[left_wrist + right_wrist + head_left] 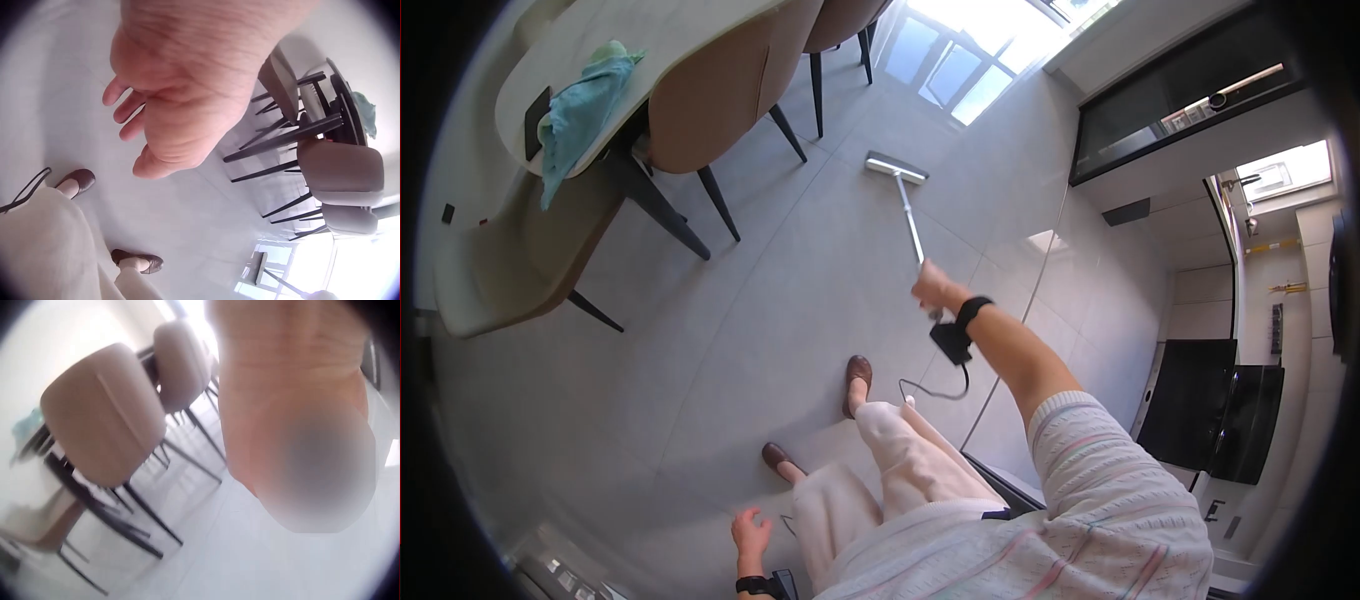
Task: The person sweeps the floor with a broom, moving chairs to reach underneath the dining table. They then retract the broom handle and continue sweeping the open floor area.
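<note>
The right hand [937, 287] grips the end of a thin silvery handle [910, 220], its fingers curled round it. A flat, wide mop head [897, 167] at the far end of the handle lies on the grey tiled floor [800, 270]. In the right wrist view the right hand [294, 419] fills the upper right, its fingertips blurred. The left hand [750, 532] hangs low beside the left leg and holds nothing; in the left wrist view this hand [181, 81] shows its fingers loosely bent over the floor. The mop head [259, 269] also appears there, near the bottom.
On the left stands a pale table [700, 30] with a blue-green cloth [585, 110] at its edge. Chairs [710, 105] with thin dark legs line it. A dark-fronted cabinet [1180, 100] and a counter side are on the right. Brown shoes [858, 378] stand on the floor.
</note>
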